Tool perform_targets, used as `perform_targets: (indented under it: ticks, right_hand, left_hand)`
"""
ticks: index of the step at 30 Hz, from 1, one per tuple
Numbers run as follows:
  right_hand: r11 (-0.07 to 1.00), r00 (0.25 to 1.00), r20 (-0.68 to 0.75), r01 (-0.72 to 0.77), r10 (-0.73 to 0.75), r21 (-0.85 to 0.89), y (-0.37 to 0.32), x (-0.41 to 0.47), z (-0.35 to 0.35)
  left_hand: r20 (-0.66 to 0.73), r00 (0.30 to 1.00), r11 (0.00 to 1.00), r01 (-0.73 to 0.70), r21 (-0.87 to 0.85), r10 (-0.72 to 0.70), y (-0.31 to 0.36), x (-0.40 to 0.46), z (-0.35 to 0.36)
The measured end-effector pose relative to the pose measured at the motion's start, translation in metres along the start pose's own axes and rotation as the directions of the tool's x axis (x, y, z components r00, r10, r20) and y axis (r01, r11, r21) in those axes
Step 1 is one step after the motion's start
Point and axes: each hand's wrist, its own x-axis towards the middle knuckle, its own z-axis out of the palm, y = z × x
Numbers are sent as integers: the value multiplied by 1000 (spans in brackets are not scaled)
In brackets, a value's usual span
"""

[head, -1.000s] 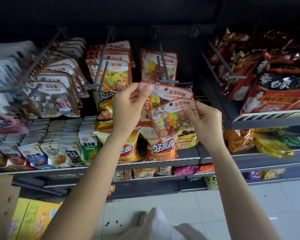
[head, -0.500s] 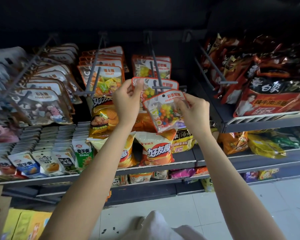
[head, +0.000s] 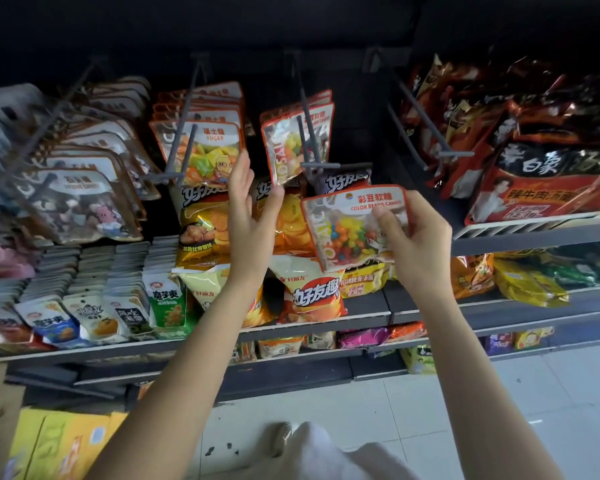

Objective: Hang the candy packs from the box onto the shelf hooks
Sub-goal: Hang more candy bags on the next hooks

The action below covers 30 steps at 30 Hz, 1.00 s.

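Note:
A clear candy pack with an orange rim (head: 293, 147) hangs on the middle grey shelf hook (head: 309, 133), in front of more packs of the same kind. My left hand (head: 250, 209) is raised just left of it, fingers straight, thumb at the pack's lower corner. My right hand (head: 413, 244) grips another colour-bean candy pack (head: 350, 226) by its right side, below and right of the hook's tip. A yellow cardboard box (head: 59, 445) sits on the floor at the lower left.
A second hook (head: 184, 133) to the left carries sugar candy packs (head: 205, 154). Further left hang stone candy packs (head: 77, 202). Chip bags (head: 312, 292) stand on the shelf below my hands. Noodle packs (head: 534, 188) fill the right shelf, behind a bare hook (head: 426, 129).
The pack my left hand held now hangs on the middle hook, and that hand has let go. My right hand has moved its pack down and to the right.

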Motion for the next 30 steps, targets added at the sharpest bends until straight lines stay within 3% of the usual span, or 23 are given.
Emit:
perform_targets:
  ticks: [4,6,11,20,30]
  right_hand:
    - [986,999,13,-33,32,161,-8,-10,5]
    - [967,999,8,-47,46,252,-11,-12,11]
    - [952,998,-56,54,-39,300,-21,-8,31]
    - [992,999,-49,15,-9,125,-11,9,54]
    - [990,990,-2,141,-141,-7,4,7,57]
  left_hand:
    - [226,974,988,66,-139,-34,15,-46,-19]
    - [295,955,989,81,-122,-42,23,-56,-21]
    - [213,974,983,-108,146,76,36,-58,-18]
    - [156,984,959,-126,255,87,25,-26,-27]
    - [65,989,937,-143,319,129,12,0,-34]
